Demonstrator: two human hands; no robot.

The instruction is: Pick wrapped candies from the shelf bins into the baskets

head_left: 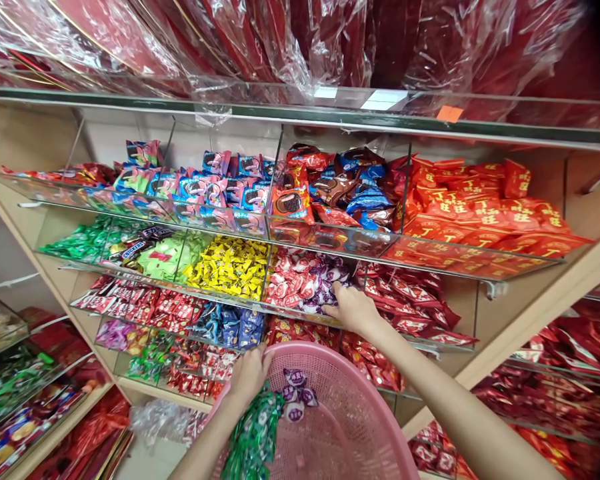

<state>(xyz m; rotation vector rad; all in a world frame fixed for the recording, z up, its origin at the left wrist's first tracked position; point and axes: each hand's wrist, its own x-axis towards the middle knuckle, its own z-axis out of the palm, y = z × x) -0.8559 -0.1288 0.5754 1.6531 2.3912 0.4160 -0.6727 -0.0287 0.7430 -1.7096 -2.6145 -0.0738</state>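
My left hand [247,375] grips the rim of a pink plastic basket [350,407] held below the shelves. A bunch of green-wrapped sweets [254,437] hangs over the basket's near edge, and a few purple-and-white sweets [297,395] lie inside. My right hand [351,308] reaches into a glass compartment of purple and red-white wrapped sweets [310,280], with its fingers curled down among the purple ones. What the fingers hold is hidden.
Tiered glass shelves [330,233] hold bins of wrapped sweets: yellow [230,265], green [87,241], red packets [480,207], biscuit packs [220,183]. Red items wrapped in plastic [280,40] hang above. More red packets fill shelves at right and lower left.
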